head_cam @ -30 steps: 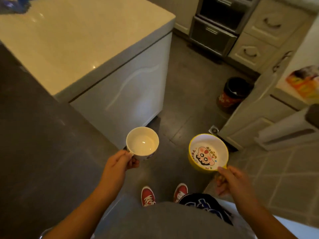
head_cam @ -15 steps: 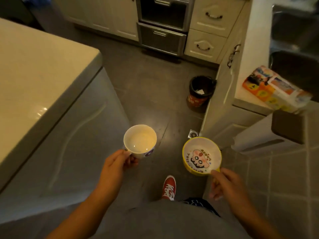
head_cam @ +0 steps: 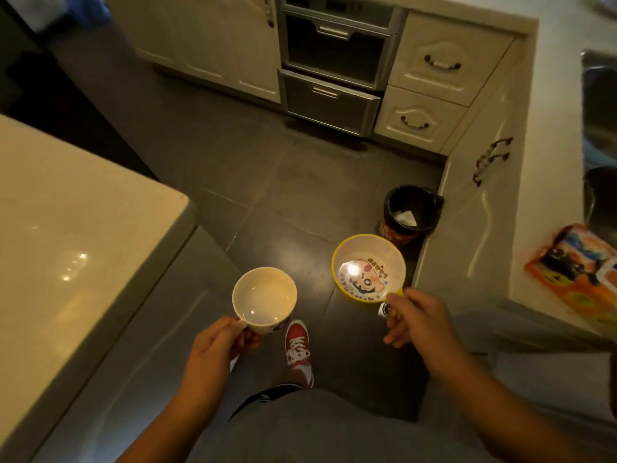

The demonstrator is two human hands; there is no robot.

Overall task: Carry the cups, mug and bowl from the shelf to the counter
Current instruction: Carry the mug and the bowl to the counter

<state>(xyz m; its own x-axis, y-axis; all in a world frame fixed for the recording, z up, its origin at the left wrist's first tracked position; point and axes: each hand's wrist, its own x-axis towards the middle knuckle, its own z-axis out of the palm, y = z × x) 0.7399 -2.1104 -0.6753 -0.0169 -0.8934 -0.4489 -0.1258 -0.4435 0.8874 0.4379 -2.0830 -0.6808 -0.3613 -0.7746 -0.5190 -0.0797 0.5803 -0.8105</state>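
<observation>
Both hands are loaded: the left hand [head_cam: 217, 345] has its fingers curled around the handle of the white mug [head_cam: 264, 298], and the right hand [head_cam: 419, 320] pinches the tab handle of the yellow cartoon bowl [head_cam: 368, 267]. Both vessels ride upright above the dark floor [head_cam: 283, 182], with the pale counter [head_cam: 76, 235] at left and a black bin [head_cam: 410, 212] just beyond the bowl.

Cream mug [head_cam: 264, 297], yellow-rimmed bowl [head_cam: 368, 267] with cartoon face inside, red shoe [head_cam: 298, 345] with white laces.
</observation>
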